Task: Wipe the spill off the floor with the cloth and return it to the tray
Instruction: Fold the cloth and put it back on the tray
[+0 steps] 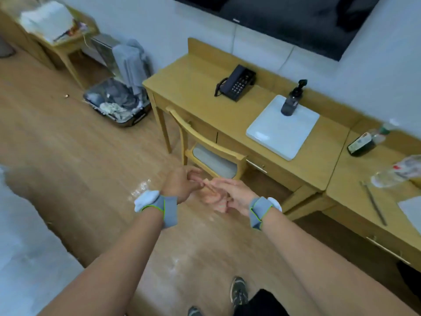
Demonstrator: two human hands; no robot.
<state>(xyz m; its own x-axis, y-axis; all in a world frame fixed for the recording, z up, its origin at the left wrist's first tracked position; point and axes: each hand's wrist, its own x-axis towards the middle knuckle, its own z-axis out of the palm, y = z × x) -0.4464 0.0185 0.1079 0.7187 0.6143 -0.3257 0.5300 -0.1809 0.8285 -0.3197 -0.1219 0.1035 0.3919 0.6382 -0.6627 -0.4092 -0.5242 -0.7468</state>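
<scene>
My left hand [182, 184] and my right hand [230, 193] meet in front of me above the wooden floor, fingers touching each other. The left fingers curl around the tips of the right hand's stretched fingers. Neither hand holds a cloth, and I see no cloth anywhere. A small glistening wet patch, the spill [140, 188], lies on the floor just left of my left wrist. The white square tray [268, 131] rests on the wooden desk [193, 83] to the right, with a dark upright gadget [291, 101] standing at its far edge.
A wooden chair [205, 142] is tucked under the desk right behind my hands. A black telephone [239, 84] sits on the desk. An open suitcase [116, 103] lies on the floor at the back left. Bottles [366, 142] lie on the right-hand table. A bed edge [25, 247] fills the left.
</scene>
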